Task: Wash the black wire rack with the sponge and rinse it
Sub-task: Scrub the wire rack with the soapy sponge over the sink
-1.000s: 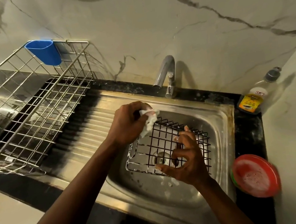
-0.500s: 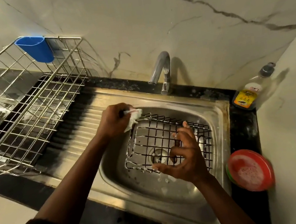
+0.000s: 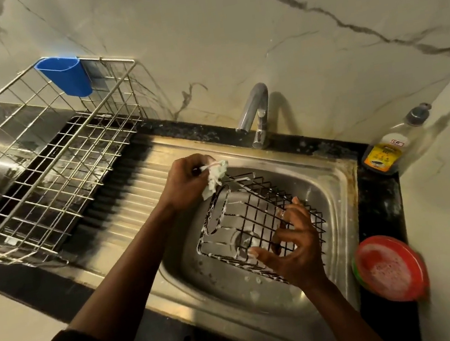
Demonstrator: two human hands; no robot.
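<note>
The black wire rack [image 3: 255, 212] is a small basket, tilted over the steel sink [image 3: 331, 185], with white suds along its left and near wires. My right hand [image 3: 291, 250] grips its near right side, fingers hooked through the mesh. My left hand [image 3: 185, 181] holds a soapy white sponge [image 3: 216, 177] pressed against the rack's far left corner. Part of the rack's near edge is hidden behind my right hand.
A tap [image 3: 256, 114] stands behind the sink, no water running. A large metal dish rack [image 3: 44, 154] with a blue cup [image 3: 65, 75] fills the left drainboard. A soap bottle [image 3: 387, 149] and a red dish of suds [image 3: 391, 268] sit on the right counter.
My left hand and the sponge have slid left along the rack's far edge to its far left corner. My right hand has kept its hold on the rack.
</note>
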